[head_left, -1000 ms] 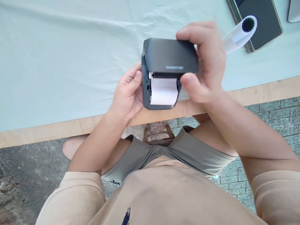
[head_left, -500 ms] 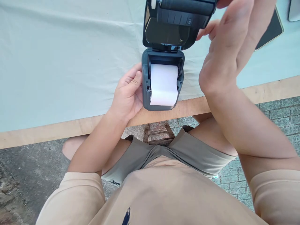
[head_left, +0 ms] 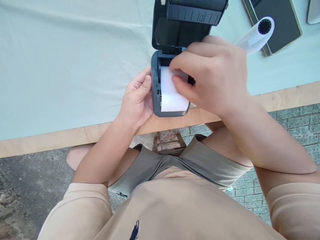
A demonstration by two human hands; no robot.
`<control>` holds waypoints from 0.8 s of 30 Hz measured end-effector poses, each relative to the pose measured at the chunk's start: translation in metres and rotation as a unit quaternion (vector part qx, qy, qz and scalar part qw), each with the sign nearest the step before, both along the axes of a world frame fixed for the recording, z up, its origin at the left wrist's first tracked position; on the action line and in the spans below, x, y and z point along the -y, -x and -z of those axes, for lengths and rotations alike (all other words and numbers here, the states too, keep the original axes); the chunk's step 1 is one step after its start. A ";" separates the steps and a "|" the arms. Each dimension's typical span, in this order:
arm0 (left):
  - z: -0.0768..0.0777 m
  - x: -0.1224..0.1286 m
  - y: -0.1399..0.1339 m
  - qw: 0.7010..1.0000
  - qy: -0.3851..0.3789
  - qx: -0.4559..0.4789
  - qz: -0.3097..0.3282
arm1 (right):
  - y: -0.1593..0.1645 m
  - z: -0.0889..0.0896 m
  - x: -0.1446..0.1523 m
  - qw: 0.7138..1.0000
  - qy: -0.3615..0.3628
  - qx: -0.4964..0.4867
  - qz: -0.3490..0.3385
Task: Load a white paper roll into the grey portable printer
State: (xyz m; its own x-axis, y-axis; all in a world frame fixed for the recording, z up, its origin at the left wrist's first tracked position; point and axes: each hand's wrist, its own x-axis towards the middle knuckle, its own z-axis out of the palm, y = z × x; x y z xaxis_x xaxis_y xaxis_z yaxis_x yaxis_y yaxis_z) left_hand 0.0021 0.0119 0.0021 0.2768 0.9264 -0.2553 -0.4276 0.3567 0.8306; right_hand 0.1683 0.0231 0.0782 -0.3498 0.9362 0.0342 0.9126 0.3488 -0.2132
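Note:
A dark grey portable label printer (head_left: 157, 100) is held at the table's front edge, its lid (head_left: 172, 33) swung up and back. My left hand (head_left: 138, 96) grips its left side, the thumb along the casing. In the paper bay sits a roll of white paper (head_left: 173, 96), with its loose end hanging over the front of the printer. My right hand (head_left: 212, 70) is above the right side of the bay, thumb and forefinger slightly apart at the paper. Whether they touch it I cannot tell. The other right fingers are curled and partly hidden.
A white tube-like object (head_left: 257, 35) with a dark round end lies at the right, beside a dark flat device (head_left: 280, 23). Part of a silver object (head_left: 313, 11) shows at the right edge. A pale cloth (head_left: 62, 66) covers the wooden table (head_left: 50, 143).
My right hand has moved down and left from the raised lid to the paper roll, uncovering the white tube. My left hand and the printer have stayed almost still.

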 end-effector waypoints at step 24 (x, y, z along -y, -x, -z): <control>-0.001 0.000 0.000 1.000 0.015 -0.008 0.007 | -0.015 -0.027 0.019 0.956 0.061 -0.283 0.048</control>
